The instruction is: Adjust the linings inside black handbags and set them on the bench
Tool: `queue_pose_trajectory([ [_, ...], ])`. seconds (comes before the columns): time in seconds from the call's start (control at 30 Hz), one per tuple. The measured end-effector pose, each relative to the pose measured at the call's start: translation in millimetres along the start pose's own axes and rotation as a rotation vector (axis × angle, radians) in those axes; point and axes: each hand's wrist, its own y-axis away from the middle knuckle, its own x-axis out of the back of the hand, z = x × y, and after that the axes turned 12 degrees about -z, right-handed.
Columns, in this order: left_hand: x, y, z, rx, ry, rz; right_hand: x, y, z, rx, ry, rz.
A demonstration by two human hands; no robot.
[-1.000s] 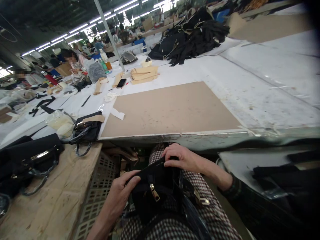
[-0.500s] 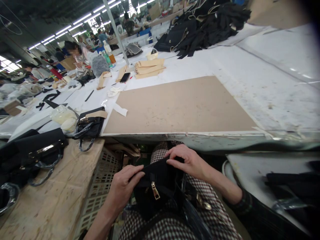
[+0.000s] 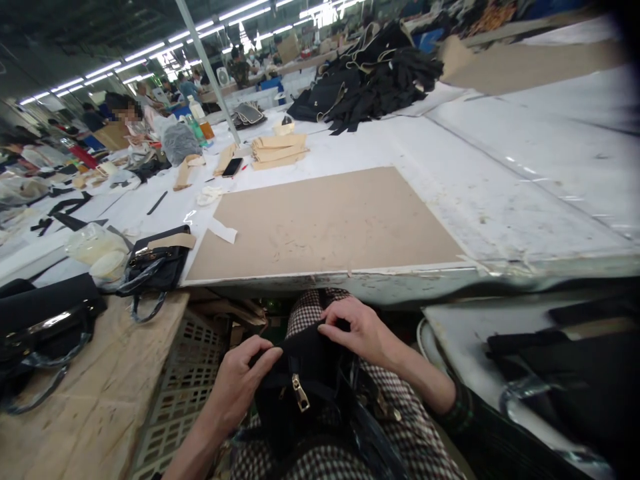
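Note:
A black bag [image 3: 320, 380] with a gold zipper pull [image 3: 301, 393] rests on my lap, over a checkered cloth [image 3: 407, 407]. My left hand [image 3: 243, 370] pinches the bag's upper edge at its left end between thumb and fingers. Farther right on the same edge, my right hand [image 3: 353, 327] grips the black material with thumb and bent fingers. Wrapped handles hang at the bag's right side. The inside of the bag is mostly hidden.
Ahead, a beige board [image 3: 325, 223] lies on the white table [image 3: 440, 180]. Black bags [image 3: 55, 313] lie on a wooden surface [image 3: 110, 360] at left, above a plastic crate [image 3: 175, 380]. More black pieces [image 3: 565, 353] are at right. People sit farther back.
The view has turned to the right, so the table and its objects appear shifted left. Both hands still hold the bag's edge in nearly the same pose.

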Motion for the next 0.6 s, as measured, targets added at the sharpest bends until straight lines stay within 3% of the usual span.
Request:
queue_pose_trajectory([
  [0.17,6.7,-3,6,-0.067,-0.047,-0.098,0,3,-2,-0.067,0.014,0.011],
  [0.47,3.5,-4,4,-0.086,-0.11,-0.11,5,4,1,-0.066,0.007,-0.039],
  [0.6,9.3,-2,16,-0.117,-0.278,-0.139,-2,0,-4,-0.114,0.097,-0.016],
])
